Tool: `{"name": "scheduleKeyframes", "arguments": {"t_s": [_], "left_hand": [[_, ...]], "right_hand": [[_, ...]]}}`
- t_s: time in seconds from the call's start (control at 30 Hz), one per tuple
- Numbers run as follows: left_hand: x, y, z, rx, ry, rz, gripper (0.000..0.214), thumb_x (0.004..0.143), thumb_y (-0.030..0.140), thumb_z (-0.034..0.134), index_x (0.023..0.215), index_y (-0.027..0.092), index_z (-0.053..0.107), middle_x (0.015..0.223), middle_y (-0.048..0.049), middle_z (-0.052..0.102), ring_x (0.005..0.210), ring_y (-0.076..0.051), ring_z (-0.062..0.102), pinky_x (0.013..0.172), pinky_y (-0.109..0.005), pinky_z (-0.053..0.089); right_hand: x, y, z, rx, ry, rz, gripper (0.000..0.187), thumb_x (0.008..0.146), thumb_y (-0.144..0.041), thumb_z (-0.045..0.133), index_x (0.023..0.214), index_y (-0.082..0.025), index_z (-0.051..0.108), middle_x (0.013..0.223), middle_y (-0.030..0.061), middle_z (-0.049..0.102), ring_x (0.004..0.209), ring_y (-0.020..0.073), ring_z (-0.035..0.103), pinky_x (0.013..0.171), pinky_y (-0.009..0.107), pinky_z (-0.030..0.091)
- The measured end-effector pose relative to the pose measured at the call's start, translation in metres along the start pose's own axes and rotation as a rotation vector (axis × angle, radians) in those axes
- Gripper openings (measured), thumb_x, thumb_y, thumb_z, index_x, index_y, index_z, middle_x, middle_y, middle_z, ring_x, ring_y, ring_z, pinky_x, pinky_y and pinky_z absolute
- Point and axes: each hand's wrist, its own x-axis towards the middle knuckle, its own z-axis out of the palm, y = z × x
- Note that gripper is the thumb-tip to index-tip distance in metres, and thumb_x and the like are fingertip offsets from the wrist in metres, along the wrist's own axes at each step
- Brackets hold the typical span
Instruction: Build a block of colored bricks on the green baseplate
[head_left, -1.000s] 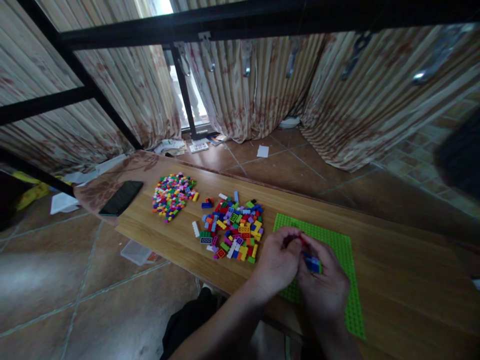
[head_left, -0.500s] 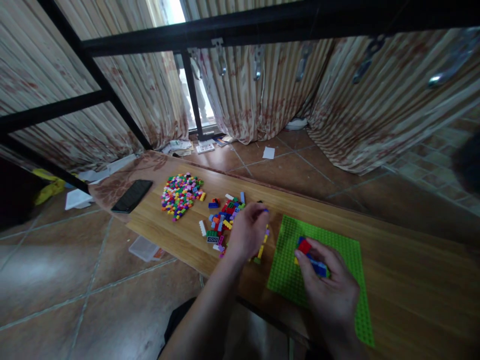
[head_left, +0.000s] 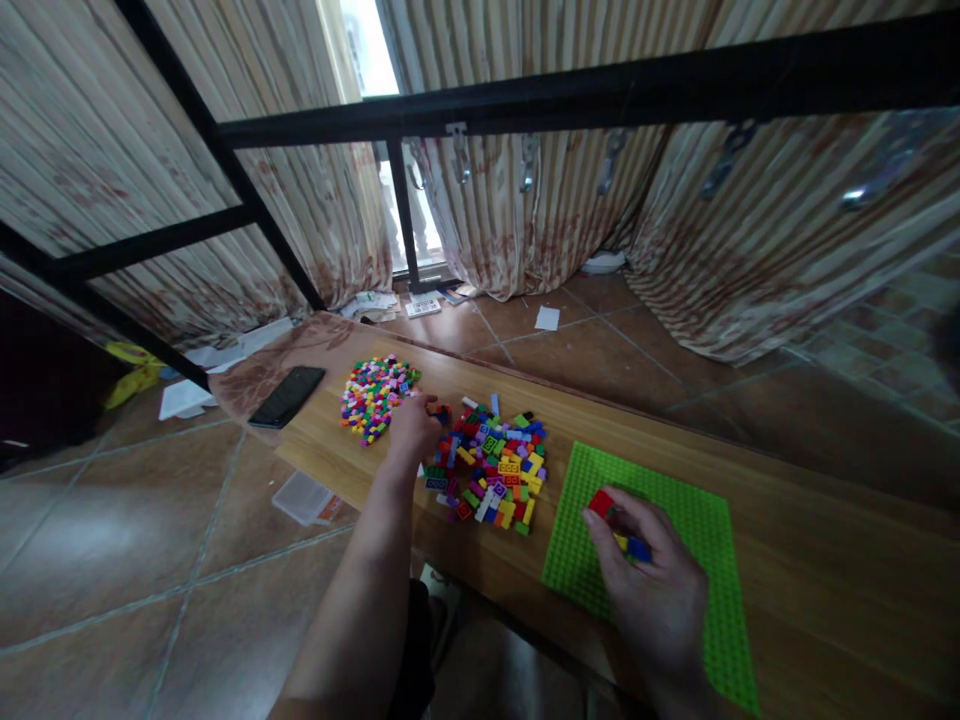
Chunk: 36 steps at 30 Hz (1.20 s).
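Observation:
My right hand (head_left: 656,575) is closed around a small cluster of toy building bricks (head_left: 601,503), with red, yellow and blue parts showing between thumb and fingers. It is held just above a green studded baseplate (head_left: 574,500); the fingers hide some of the cluster. My left hand (head_left: 415,428) reaches to the far left edge of a pile of mixed larger bricks (head_left: 491,460). Its thumb and forefinger look apart, beside a dark blue and red brick (head_left: 442,413). Left of that hand lies a heap of smaller colourful bricks (head_left: 371,395).
The wooden board (head_left: 825,560) carries the bricks and baseplate. A black phone (head_left: 286,396) lies at its left end. On the tiled floor sits a clear plastic box (head_left: 304,497). A black metal rail (head_left: 525,110) runs across in front of curtains (head_left: 487,220).
My left hand has moved left across the brick pile, from its right side to its left edge. My right hand stays over the baseplate, the bricks in it turned slightly. The view has shifted a little.

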Motion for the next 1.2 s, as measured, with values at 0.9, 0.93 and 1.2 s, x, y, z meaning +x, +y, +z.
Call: {"name": "scheduleKeyframes", "arguments": {"t_s": [0.9, 0.93, 1.2], "left_hand": [[-0.044, 0.038, -0.014, -0.056, -0.278, 0.44, 0.033, 0.077, 0.017, 0.06, 0.106, 0.021, 0.074, 0.097, -0.0061, 0.067, 0.081, -0.017, 0.062, 0.073, -0.026, 0.048], [-0.047, 0.04, -0.014, -0.042, -0.296, 0.449, 0.033, 0.077, 0.016, 0.059, 0.106, 0.022, 0.074, 0.097, -0.0061, 0.067, 0.082, -0.017, 0.062, 0.073, -0.026, 0.048], [-0.054, 0.045, -0.014, 0.0, -0.343, 0.497, 0.04, 0.074, 0.01, 0.057, 0.108, 0.023, 0.073, 0.102, -0.0064, 0.066, 0.087, -0.019, 0.064, 0.081, -0.029, 0.051]], "right_hand": [[-0.005, 0.002, 0.02, 0.018, -0.131, -0.06, 0.023, 0.086, -0.033, 0.063, 0.106, -0.021, 0.067, 0.095, 0.0049, 0.068, 0.075, 0.0164, 0.064, 0.07, 0.031, 0.053], [-0.005, 0.001, 0.024, 0.019, -0.161, -0.078, 0.023, 0.087, -0.032, 0.062, 0.107, -0.021, 0.066, 0.096, 0.0052, 0.068, 0.078, 0.0172, 0.065, 0.071, 0.031, 0.053], [-0.002, 0.0, 0.059, -0.093, -0.324, -0.159, 0.025, 0.089, -0.027, 0.057, 0.112, -0.021, 0.065, 0.097, 0.0065, 0.069, 0.094, 0.0234, 0.061, 0.087, 0.04, 0.05]]}}
